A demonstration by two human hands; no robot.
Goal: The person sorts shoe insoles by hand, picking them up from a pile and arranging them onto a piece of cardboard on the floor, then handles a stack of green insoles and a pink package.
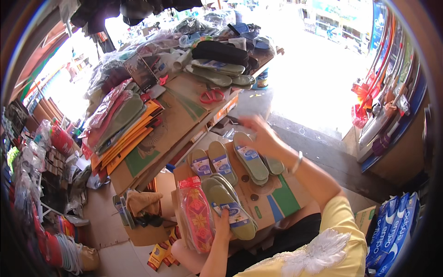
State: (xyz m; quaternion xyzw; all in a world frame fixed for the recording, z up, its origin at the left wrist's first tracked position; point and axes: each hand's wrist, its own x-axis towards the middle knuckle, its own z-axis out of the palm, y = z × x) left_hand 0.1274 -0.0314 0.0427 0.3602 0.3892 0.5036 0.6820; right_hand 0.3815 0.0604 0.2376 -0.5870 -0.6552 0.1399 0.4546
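Observation:
My left hand (pixel 223 223) grips a small stack of olive-green shoe insoles (pixel 238 226) with a blue-and-white paper band. My right hand (pixel 264 136), blurred by motion, hovers over the far edge of a cardboard box (pixel 280 211), fingers apart and seemingly empty. Below it, a banded pair of grey-green insoles (pixel 254 164) lies on the box, partly hidden by the thumb. To the left rest more banded insoles (pixel 223 166). A red patterned pair of insoles in a plastic sleeve (pixel 197 218) lies beside my left hand.
A cardboard-covered table (pixel 176 110) carries red-handled scissors (pixel 212 96), orange envelopes (pixel 128 138), stacked insoles (pixel 214 74) and plastic-wrapped goods. A brown cloth (pixel 143 202) lies by a small carton at left. Blue packages (pixel 391 232) stand at lower right, umbrellas (pixel 384 135) at far right.

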